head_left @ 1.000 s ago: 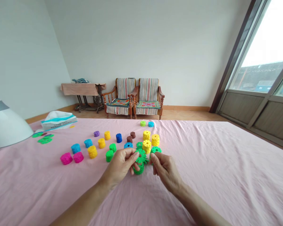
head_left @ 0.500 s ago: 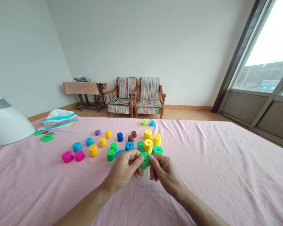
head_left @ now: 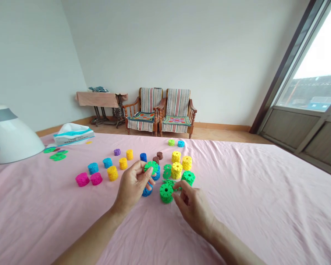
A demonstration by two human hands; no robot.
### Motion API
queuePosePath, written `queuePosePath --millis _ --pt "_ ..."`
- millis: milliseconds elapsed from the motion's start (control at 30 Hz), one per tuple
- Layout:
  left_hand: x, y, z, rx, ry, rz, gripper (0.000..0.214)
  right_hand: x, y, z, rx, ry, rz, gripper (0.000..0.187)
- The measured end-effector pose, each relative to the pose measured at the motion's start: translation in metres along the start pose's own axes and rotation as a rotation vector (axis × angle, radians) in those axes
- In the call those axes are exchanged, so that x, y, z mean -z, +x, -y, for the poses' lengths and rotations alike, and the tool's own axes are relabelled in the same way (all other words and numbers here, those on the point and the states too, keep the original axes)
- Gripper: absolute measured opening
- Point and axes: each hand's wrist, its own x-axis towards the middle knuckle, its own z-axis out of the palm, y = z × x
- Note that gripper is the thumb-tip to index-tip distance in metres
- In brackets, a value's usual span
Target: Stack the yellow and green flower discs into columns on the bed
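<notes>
Head view: left hand pinches a green gear disc mid-frame; right hand, fingers loosely curled, sits just beside a green stack on the pink sheet (upper-left packet's blue print too small to read).
</notes>
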Motion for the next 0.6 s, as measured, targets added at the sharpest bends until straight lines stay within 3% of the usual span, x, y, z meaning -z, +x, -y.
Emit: queuePosePath --millis 200,433,600 --pt "-0.0002 -0.0016 -0.0027 0.008 0.003 -0.004 0.024 -0.0023 -0.0012 0.0042 0.078 -0.112 0.118 0.036" --pt "-0.0022 -0.0049 -0.0087 0.001 0.029 -0.002 0.023 -0.0072 -0.0016 0.0025 0.178 -0.063 0.083 0.034" --pt "-0.0023 -0.0055 -0.0081 -0.006 0.057 -0.006 0.023 -0.0049 -0.0038 0.0006 0.152 -0.171 0.049 0.039"
